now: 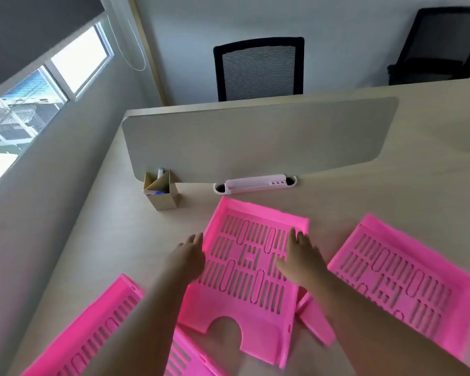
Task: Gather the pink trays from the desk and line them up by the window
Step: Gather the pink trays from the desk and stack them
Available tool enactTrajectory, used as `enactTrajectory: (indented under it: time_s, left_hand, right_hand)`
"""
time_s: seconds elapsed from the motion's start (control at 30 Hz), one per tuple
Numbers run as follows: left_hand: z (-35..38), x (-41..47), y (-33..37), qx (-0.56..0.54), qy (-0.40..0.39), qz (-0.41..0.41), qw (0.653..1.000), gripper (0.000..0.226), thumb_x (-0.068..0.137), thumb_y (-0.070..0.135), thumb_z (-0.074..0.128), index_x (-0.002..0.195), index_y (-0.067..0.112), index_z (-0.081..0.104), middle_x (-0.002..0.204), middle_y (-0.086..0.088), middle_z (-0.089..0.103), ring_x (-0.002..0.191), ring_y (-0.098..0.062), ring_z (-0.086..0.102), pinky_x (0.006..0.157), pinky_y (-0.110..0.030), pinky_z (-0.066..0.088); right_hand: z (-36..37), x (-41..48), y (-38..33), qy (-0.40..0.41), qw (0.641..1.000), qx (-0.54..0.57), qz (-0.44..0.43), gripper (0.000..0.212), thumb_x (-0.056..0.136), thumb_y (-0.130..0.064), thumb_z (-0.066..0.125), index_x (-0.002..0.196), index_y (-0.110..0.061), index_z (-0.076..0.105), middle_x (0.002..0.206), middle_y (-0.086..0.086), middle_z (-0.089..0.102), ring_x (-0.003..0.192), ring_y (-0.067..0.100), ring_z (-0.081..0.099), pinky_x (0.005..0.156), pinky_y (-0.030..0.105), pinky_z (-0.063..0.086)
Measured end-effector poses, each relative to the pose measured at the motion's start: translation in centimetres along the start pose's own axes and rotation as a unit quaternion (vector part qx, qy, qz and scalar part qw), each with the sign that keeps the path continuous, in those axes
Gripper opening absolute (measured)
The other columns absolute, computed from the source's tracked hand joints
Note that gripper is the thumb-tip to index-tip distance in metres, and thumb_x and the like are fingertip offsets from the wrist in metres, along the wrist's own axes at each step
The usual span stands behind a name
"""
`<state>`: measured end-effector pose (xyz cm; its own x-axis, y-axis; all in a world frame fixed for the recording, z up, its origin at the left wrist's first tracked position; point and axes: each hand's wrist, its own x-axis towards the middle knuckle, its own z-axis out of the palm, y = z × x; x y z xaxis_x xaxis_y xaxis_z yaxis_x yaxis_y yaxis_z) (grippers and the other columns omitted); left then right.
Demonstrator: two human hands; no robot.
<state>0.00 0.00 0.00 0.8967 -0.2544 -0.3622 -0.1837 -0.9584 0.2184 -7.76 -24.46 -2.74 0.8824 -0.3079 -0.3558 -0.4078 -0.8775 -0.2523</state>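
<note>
Three slotted pink trays lie on the pale desk [391, 191]. The middle tray [244, 280] is flat in front of me, with a curved notch in its near edge. My left hand [186, 256] rests at its left rim, fingers spread. My right hand [300, 259] lies flat inside the tray near its right wall, fingers apart. Neither hand grips anything. A second tray [407, 275] is at the right, a third tray [92, 335] at the lower left, partly under my left forearm. The window [33, 104] is far left.
A beige divider panel [255, 142] stands across the desk behind the trays. A small cardboard pen box [163, 194] sits at its left foot, a white cable port [255, 183] at its middle. Two black mesh chairs [258, 69] stand beyond. A loose pink piece [316, 321] lies between the trays.
</note>
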Motion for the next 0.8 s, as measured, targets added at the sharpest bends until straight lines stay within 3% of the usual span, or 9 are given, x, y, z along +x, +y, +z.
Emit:
enactTrajectory:
  time_s: [0.1,0.2,0.3,0.4,0.43,0.5,0.57,0.7,0.8]
  left_hand:
    - [1.4,0.6,-0.8,-0.067,-0.033,-0.033,0.997,0.056,0.100,0.016,0.041,0.153,0.014,0.023,0.141,-0.018,0.051,0.121,-0.035,0.056,0.097,-0.044,0.046]
    - [2.2,0.4,-0.4,-0.151,-0.019,-0.062,0.986,0.053,0.101,0.007,0.038,0.153,0.011,0.027,0.113,-0.027,0.062,0.100,-0.034,0.065,0.083,-0.037,0.046]
    - [2.5,0.2,0.1,-0.230,-0.001,-0.095,0.968,0.043,0.105,0.005,0.028,0.146,0.005,0.040,0.074,-0.010,0.055,0.064,-0.017,0.055,0.062,-0.025,0.043]
    - [1.8,0.0,1.5,-0.270,-0.010,-0.107,0.957,0.044,0.106,0.008,0.027,0.150,0.003,0.031,0.117,-0.025,0.060,0.106,-0.031,0.062,0.054,-0.006,0.047]
    - [1.9,-0.4,2.0,-0.288,-0.008,-0.118,0.950,0.043,0.106,0.008,0.025,0.149,0.001,0.031,0.111,-0.021,0.061,0.101,-0.025,0.062,0.050,-0.003,0.045]
    - [2.4,-0.6,2.6,-0.331,0.006,-0.153,0.931,0.043,0.106,0.004,0.024,0.147,-0.001,0.034,0.081,-0.007,0.055,0.078,-0.017,0.056,0.072,-0.015,0.049]
    - [3.6,-0.6,2.8,-0.324,0.009,-0.170,0.930,0.048,0.103,0.000,0.026,0.151,0.003,0.029,0.102,-0.023,0.063,0.098,-0.029,0.062,0.089,-0.034,0.045]
    - [5.8,-1.0,3.3,-0.298,0.010,-0.167,0.940,0.058,0.098,-0.001,0.027,0.155,0.008,0.017,0.127,-0.030,0.058,0.107,-0.039,0.063,0.091,-0.047,0.052]
    - [6.6,-1.3,4.1,-0.315,0.009,-0.163,0.935,0.058,0.098,-0.001,0.026,0.155,0.009,0.016,0.119,-0.027,0.063,0.099,-0.037,0.066,0.088,-0.048,0.055]
  right_hand:
    - [1.7,-0.9,0.5,-0.033,0.999,0.019,0.026,0.093,0.094,-0.035,0.054,0.157,-0.003,-0.006,0.166,0.019,-0.007,0.152,0.036,0.013,0.122,0.050,0.018]
    - [3.3,-1.1,1.3,-0.026,0.998,0.050,0.035,0.091,0.094,-0.023,0.056,0.156,-0.002,-0.007,0.163,0.020,-0.018,0.142,0.041,0.037,0.112,0.045,0.040]
    - [3.4,-0.4,2.1,-0.016,0.999,0.029,0.006,0.084,0.097,-0.014,0.052,0.155,0.000,-0.006,0.162,0.021,-0.023,0.144,0.040,0.033,0.111,0.042,0.041]
    - [2.7,0.4,3.1,-0.012,1.000,0.011,-0.008,0.083,0.098,-0.015,0.050,0.154,0.001,-0.010,0.164,0.020,-0.016,0.152,0.035,0.012,0.121,0.045,0.025]
    - [2.6,0.6,3.5,-0.012,1.000,0.016,-0.004,0.084,0.098,-0.016,0.049,0.154,0.002,-0.011,0.164,0.020,-0.013,0.153,0.034,0.008,0.122,0.046,0.020]
    - [2.5,0.6,4.1,-0.012,1.000,0.028,0.003,0.084,0.098,-0.015,0.049,0.154,0.001,-0.011,0.165,0.018,-0.009,0.153,0.032,0.008,0.123,0.046,0.018]
    - [2.8,0.1,4.6,-0.006,0.999,0.038,0.001,0.083,0.098,-0.013,0.048,0.155,0.000,-0.011,0.166,0.016,-0.007,0.151,0.033,0.020,0.120,0.047,0.026]
    - [3.4,-0.5,6.1,0.026,0.998,0.049,0.007,0.082,0.098,-0.005,0.046,0.155,-0.004,-0.013,0.166,0.016,0.009,0.099,0.024,0.067,0.072,0.028,0.058]
    - [3.9,-0.2,7.3,0.013,0.999,0.051,0.001,0.083,0.098,-0.005,0.046,0.155,-0.004,-0.014,0.159,0.020,0.031,0.060,0.008,0.050,0.042,0.014,0.030]
